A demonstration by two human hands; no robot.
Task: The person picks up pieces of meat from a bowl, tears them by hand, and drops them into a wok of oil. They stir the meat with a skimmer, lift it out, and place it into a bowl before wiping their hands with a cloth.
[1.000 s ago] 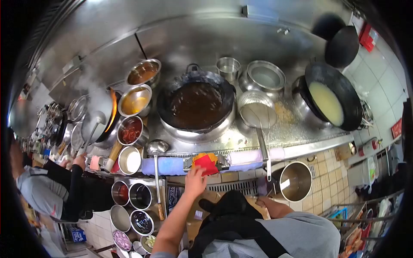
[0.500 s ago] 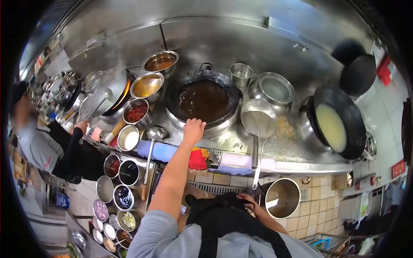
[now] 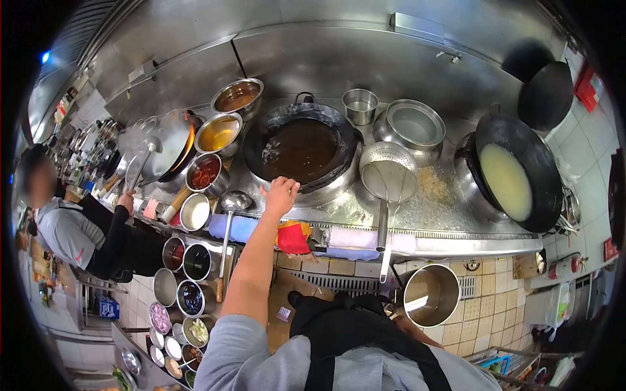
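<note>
My left hand (image 3: 282,197) is stretched forward, palm down, at the front rim of a large black wok (image 3: 258,146) of dark liquid. Its thumb stands apart from the fingers, with nothing in them. My right forearm (image 3: 418,330) is low beside my black apron (image 3: 352,326), and the fingers of that hand are hidden. Close to the left hand, a steel ladle (image 3: 235,201) lies with its wooden-ended handle toward me. Right of the wok rest a perforated strainer (image 3: 390,154) and a long-handled wire skimmer (image 3: 385,260).
On the left, a co-worker (image 3: 72,228) holds a ladle (image 3: 154,144) over a steaming wok (image 3: 171,159). Bowls of oil (image 3: 220,135) and sauce (image 3: 207,171) line the counter. Another wok (image 3: 549,186) holds pale liquid. A steel pot (image 3: 430,295) stands low at right.
My left hand has shifted slightly left at the wok's rim, its thumb now spread. The right hand has dropped mostly out of sight beside the apron. The view has tilted and turned slightly.
</note>
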